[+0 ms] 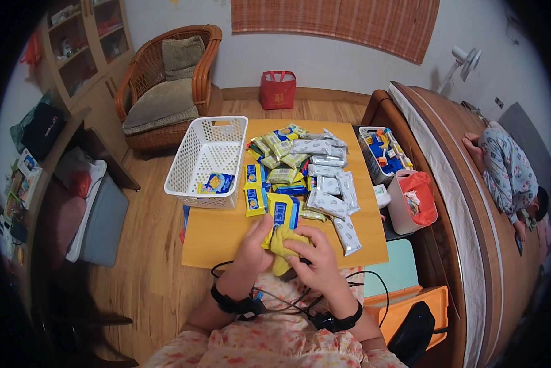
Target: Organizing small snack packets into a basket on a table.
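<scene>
At the table's near edge, my left hand (255, 246) grips a yellow and blue snack packet (280, 212). A crumpled yellow cloth (284, 246) is bunched in my right hand (317, 257) and pressed against the packet's lower part. Just beyond lies a heap of packets: yellow and blue ones (253, 188), light green ones (282, 176) and silvery white ones (328, 202). To the left of the heap, a white perforated plastic basket (176, 193) has a few blue and yellow packets (218, 182) at its near end.
The yellow table (211, 244) carries all this. Right of it stand a basket of toy bricks (385, 149) and a bin with a red bag (415, 198). Black cables (381, 280) cross my lap. A person (507, 170) is curled on the bed; a rattan armchair (165, 92) stands behind left.
</scene>
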The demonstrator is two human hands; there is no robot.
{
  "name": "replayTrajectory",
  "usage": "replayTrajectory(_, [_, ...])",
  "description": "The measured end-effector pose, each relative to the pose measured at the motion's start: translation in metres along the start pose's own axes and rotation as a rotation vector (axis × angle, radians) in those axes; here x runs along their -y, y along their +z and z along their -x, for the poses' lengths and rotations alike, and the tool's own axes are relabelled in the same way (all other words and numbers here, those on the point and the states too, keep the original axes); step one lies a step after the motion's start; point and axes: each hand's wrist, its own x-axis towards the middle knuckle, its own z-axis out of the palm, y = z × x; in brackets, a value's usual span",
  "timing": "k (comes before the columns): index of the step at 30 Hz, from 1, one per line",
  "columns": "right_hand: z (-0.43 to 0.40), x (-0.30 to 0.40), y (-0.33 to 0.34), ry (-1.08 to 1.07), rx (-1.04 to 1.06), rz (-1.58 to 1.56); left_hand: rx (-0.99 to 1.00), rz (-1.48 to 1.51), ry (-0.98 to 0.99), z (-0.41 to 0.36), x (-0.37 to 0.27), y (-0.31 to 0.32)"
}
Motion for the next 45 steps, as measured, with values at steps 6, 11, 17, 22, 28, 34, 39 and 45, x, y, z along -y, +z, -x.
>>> replayTrajectory(6, [0.015,-0.025,-0.010,0.203,-0.229,-0.119,-0.009,-0.105,0.083,-0.004,-0.014,0.031])
replayTrajectory(11, [0.011,-0.016,-0.007,0.136,-0.114,-0.273,-0.144,-0.169,-0.067,-0.004,0.020,0.012])
replayTrajectory(17, [0.011,-0.012,0.007,0.080,-0.074,-0.228,0.035,0.078,-0.051,0.001,0.023,-0.004])
replayTrajectory(22, [-0.003,-0.015,-0.001,0.147,-0.190,0.010,0.018,-0.203,-0.114,0.012,0.012,0.016])
replayTrajectory(28, [-0.007,-0.019,-0.002,0.108,-0.174,0.069,-0.079,-0.064,-0.126,0.005,0.022,0.010])
replayTrajectory(34, [0.008,-0.019,-0.007,0.092,-0.003,-0.025,-0.225,0.001,0.106,-0.009,-0.004,0.022])
replayTrajectory(39, [0.013,-0.035,0.000,0.307,-0.204,-0.232,-0.146,-0.476,-0.038,0.004,-0.006,0.020])
replayTrajectory(45, [0.027,-0.026,0.016,0.350,-0.168,-0.548,-0.198,-0.100,-0.023,-0.009,0.032,0.001])
